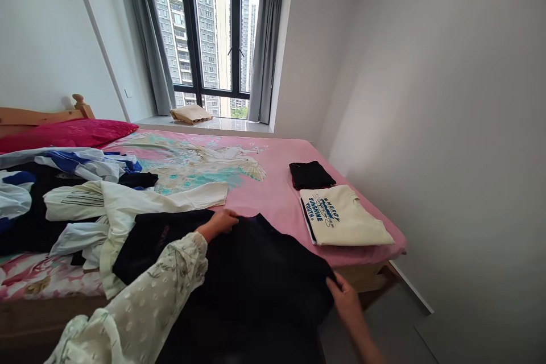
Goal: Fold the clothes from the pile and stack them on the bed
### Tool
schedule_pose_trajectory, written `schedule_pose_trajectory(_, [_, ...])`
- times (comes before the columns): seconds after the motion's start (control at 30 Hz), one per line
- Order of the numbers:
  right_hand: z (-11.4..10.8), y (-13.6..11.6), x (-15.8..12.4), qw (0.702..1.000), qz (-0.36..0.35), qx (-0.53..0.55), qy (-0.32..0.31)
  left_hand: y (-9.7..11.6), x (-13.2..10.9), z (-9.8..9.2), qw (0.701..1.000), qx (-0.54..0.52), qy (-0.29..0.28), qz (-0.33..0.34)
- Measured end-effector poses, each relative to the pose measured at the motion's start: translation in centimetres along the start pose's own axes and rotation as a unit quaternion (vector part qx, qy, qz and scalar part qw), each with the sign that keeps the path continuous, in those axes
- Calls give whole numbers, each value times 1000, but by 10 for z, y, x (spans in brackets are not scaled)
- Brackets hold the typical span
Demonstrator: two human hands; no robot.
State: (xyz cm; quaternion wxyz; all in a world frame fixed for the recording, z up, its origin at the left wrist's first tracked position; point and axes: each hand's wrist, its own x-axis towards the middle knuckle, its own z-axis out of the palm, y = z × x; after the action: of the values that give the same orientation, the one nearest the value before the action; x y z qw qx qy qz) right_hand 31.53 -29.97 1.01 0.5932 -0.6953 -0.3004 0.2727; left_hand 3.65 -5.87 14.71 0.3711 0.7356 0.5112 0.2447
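Note:
A black shirt hangs spread out between my hands at the bed's front edge, its collar side toward the bed. My left hand is closed on its upper edge, left of the collar. At the opposite shoulder my right hand pinches the fabric between thumb and fingers. One dark sleeve stretches left over the bed and lies on a cream garment. The lower part of the shirt drops out of the frame.
Folded clothes lie at the bed's right: a cream shirt with blue print on a pile, and a black folded garment behind it. Loose blue, white and black clothes heap at the left near a red pillow. A beige folded item rests on the windowsill.

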Motion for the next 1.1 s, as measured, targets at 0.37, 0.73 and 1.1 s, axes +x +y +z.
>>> schedule_pose_trajectory(0.37, [4, -189, -4, 820, -507, -109, 242, 119, 13, -141, 881, -212, 261, 333])
schedule_pose_trajectory(0.73, [35, 23, -41, 933, -212, -224, -184, -188, -110, -36, 937, -314, 67, -135])
schedule_pose_trajectory(1.1, [165, -27, -42, 886, -222, -366, -180, -180, -108, -24, 962, -258, 48, -74])
